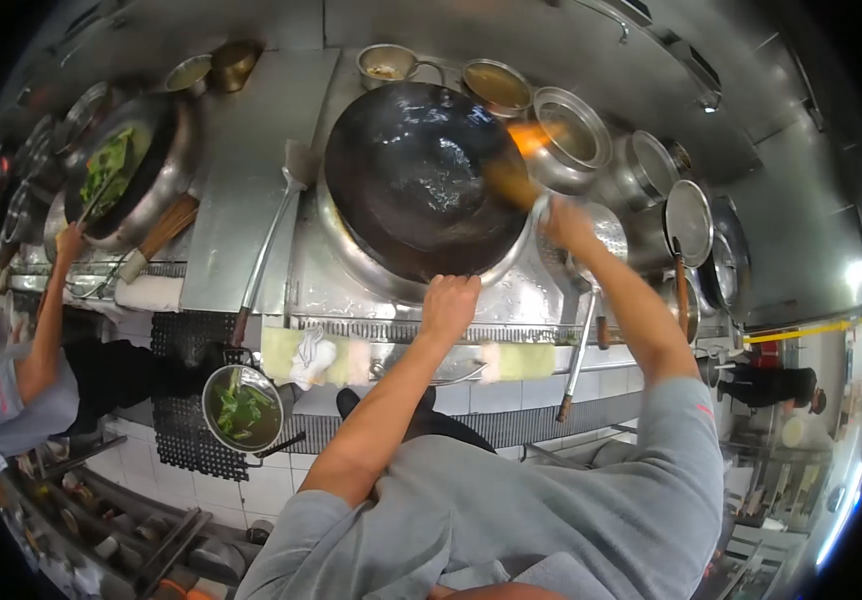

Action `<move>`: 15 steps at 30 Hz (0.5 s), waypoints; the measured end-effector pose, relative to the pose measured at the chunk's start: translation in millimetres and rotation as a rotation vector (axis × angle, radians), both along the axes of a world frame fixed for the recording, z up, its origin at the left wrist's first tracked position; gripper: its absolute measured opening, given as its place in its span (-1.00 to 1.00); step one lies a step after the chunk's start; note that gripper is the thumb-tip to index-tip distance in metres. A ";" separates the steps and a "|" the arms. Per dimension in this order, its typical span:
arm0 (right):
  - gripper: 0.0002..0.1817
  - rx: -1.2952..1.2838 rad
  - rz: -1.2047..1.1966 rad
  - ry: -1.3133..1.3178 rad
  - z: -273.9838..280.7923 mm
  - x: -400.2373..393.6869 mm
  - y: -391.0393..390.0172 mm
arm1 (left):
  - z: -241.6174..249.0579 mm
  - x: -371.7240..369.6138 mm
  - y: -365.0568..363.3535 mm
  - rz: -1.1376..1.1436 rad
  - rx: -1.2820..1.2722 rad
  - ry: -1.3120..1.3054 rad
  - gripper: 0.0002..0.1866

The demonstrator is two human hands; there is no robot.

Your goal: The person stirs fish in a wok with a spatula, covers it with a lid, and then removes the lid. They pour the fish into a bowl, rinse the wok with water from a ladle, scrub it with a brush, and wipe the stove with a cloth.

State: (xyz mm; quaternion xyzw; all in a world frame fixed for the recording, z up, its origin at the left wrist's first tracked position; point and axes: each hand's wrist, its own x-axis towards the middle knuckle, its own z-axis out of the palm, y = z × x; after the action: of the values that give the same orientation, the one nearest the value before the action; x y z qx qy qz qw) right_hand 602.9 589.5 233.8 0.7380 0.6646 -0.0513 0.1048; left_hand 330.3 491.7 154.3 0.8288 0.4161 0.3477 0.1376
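Note:
A large dark wok (421,180) sits tilted on the stove ring, wet and shiny inside, with no food seen in it. At its near rim, my left hand (451,305) is closed on the edge. To the right of the wok is my right hand (566,225), closed round a tan bamboo wok brush (513,185). The brush is smeared by motion, and its head reaches over the wok's right rim. An orange flame (534,137) shows just behind the brush. Beside my right hand lies a perforated skimmer (606,235).
A long-handled wok spatula (269,235) lies left of the wok. Pots and bowls (571,125) line the back. A pot of greens (243,408) stands lower left. Another person (26,370) stirs greens in a second wok (166,175) at left. A folded cloth (313,358) lies on the front edge.

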 end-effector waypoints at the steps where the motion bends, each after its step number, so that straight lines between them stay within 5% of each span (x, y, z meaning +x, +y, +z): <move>1: -0.27 0.063 -0.146 0.053 19.2 -14.5 29.2 | 2.6 -4.8 2.3 -0.028 0.008 -0.043 -0.91; 3: -0.20 0.117 -0.133 0.291 -25.2 -51.1 94.2 | 3.8 -11.5 2.7 -0.068 -0.004 -0.091 -0.89; 4: -0.14 0.147 -0.307 0.450 -51.1 -92.4 120.7 | 4.4 -15.4 5.1 -0.072 -0.018 -0.094 -0.88; 5: -0.13 0.206 -0.360 0.726 -87.3 -125.4 137.8 | 4.1 -21.9 4.8 -0.080 -0.036 -0.093 -0.86; 6: -0.18 0.032 -0.528 1.144 -52.9 -174.1 112.6 | 3.1 -28.5 0.4 -0.079 -0.032 -0.085 -0.88; 10: -0.40 -0.345 -0.103 0.836 6.9 -200.0 24.4 | 34.6 -58.7 -3.8 -0.085 0.039 -0.076 -0.82; 11: -0.38 -0.242 0.403 0.828 -54.4 -151.2 16.3 | 69.9 -76.6 -22.5 -0.050 0.103 -0.103 -0.75; 12: -0.37 -0.562 0.365 0.789 2.4 -120.6 -20.0 | 88.5 -95.1 -42.4 -0.026 0.164 -0.129 -0.69; 13: -0.37 -0.547 0.388 0.696 -22.5 -43.6 -18.9 | 84.5 -116.2 -64.6 0.002 0.073 -0.114 -0.61; 15: -0.38 -0.379 0.207 0.336 15.2 19.8 -45.9 | 75.3 -131.1 -85.9 -0.031 -0.039 -0.108 -0.53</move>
State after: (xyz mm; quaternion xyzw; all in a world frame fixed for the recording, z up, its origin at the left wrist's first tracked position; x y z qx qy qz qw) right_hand 622.7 543.6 249.0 0.6144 0.7232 -0.2857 0.1340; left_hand 199.2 405.8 229.6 0.8123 0.4020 0.3819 0.1811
